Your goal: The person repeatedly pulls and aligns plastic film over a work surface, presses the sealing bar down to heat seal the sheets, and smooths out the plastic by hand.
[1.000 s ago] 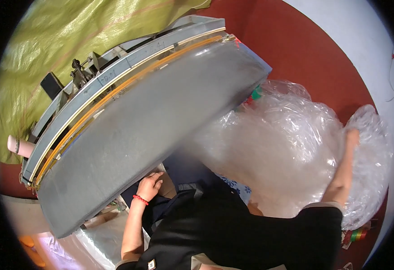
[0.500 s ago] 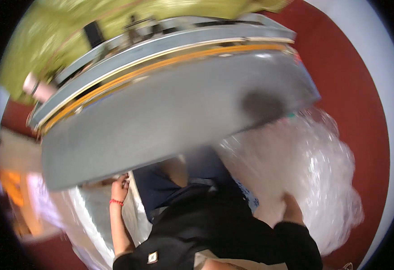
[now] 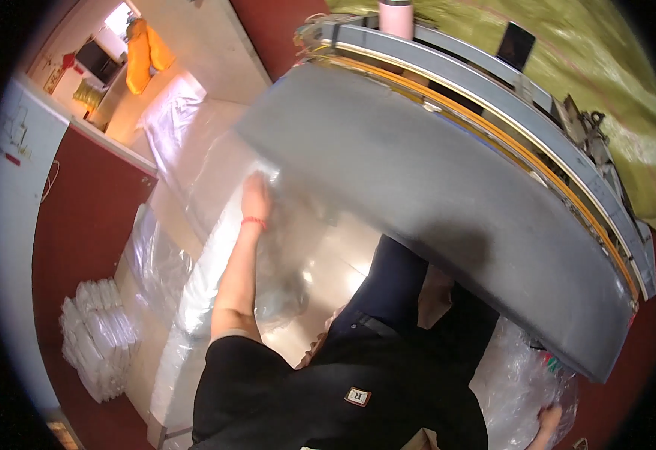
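In the head view, the left hand [image 3: 255, 198] reaches up to the middle left of the frame and lies on clear plastic film [image 3: 215, 180]; whether its fingers are closed on it I cannot tell. The right hand [image 3: 549, 420], at the lower right edge, touches a crumpled clear plastic bag [image 3: 515, 382], grip unclear. A grey table [image 3: 433, 202] spans the centre.

grey worktable [image 3: 448, 202]; clear plastic sheeting [image 3: 193, 172] on pale floor [image 3: 215, 45]
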`<state>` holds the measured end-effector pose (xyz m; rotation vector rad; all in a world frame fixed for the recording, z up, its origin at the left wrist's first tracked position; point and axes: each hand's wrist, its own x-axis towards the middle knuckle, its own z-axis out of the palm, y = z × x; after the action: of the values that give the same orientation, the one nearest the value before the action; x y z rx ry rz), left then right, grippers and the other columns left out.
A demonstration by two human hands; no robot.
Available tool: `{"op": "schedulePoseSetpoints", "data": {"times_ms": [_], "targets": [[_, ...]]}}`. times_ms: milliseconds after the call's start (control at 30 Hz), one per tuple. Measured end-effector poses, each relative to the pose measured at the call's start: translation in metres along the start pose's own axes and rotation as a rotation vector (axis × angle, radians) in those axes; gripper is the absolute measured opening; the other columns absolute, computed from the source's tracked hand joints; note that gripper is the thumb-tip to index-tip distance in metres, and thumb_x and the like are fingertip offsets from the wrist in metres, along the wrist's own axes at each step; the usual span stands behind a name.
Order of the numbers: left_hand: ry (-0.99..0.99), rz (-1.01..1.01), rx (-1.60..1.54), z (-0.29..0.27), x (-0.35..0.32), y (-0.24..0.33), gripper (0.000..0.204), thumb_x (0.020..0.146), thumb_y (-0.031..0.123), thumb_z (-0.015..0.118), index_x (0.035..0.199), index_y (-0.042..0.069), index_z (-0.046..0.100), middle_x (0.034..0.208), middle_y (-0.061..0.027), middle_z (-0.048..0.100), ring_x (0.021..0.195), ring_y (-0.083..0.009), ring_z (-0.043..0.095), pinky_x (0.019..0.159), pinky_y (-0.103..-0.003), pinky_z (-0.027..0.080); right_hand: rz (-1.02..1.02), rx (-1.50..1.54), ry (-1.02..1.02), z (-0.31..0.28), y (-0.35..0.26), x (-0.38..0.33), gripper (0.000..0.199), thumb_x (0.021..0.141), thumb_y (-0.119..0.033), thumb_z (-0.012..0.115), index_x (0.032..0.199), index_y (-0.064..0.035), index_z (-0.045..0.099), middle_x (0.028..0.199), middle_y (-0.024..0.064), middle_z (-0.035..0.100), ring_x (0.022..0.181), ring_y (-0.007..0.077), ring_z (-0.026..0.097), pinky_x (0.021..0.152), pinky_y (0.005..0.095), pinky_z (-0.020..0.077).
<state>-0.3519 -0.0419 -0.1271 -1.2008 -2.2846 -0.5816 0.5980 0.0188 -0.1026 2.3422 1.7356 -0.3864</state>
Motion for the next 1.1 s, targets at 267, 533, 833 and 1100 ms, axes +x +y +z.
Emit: {"op": "schedulePoseSetpoints", "data": {"times_ms": [267,533,833,1100], "targets": [[-0.429,-0.256,0.104,-0.003,-0.065,-0.056,0.017,0.077,0.010,0.049,0.090,0.005,0.057,0.097,-0.0145,0.058,0.093,-0.0312,0.053,0.078,-0.038,0.044,-0.684,-0.050,-0.038,-0.112,-0.293,-0.044,0.023,0.060,-0.014,0.070,0.076,0.0007,0.062,0.057,0.0167,0.055,0.055,0.0331,0.055,0.053,0.0361,0.0425],[0.158,-0.608,0.035,-0.081,-0.086,-0.113,0.007,0.076,0.008,0.053,0.077,0.002,0.051,0.074,-0.0103,0.055,0.074,-0.0240,0.056,0.065,-0.032,0.044,-0.954,-0.114,-0.158,-0.123,-0.374,-0.066,0.035,0.059,-0.017,0.072,0.089,-0.0034,0.060,0.065,0.0135,0.060,0.061,0.0308,0.058,0.057,0.0348,0.0458],[-0.159,0.499,-0.696,-0.188,0.029,0.167,0.008,0.073,-0.001,0.055,0.077,0.005,0.052,0.078,-0.0074,0.057,0.073,-0.0219,0.056,0.063,-0.030,0.045,-1.387,0.589,-0.473,-0.115,-0.489,-0.092,0.049,0.064,-0.011,0.071,0.108,-0.0036,0.051,0.100,0.0122,0.056,0.085,0.0240,0.057,0.070,0.0327,0.0455],[-0.340,0.917,-0.988,-0.206,0.043,0.303,0.007,0.073,0.007,0.058,0.076,0.005,0.052,0.075,-0.0063,0.055,0.058,-0.0193,0.056,0.046,-0.029,0.044,-1.423,1.255,-0.838,-0.098,-0.502,-0.118,0.042,0.068,-0.013,0.069,0.105,-0.0014,0.052,0.099,0.0082,0.058,0.088,0.0143,0.055,0.073,0.0252,0.0427]]}}
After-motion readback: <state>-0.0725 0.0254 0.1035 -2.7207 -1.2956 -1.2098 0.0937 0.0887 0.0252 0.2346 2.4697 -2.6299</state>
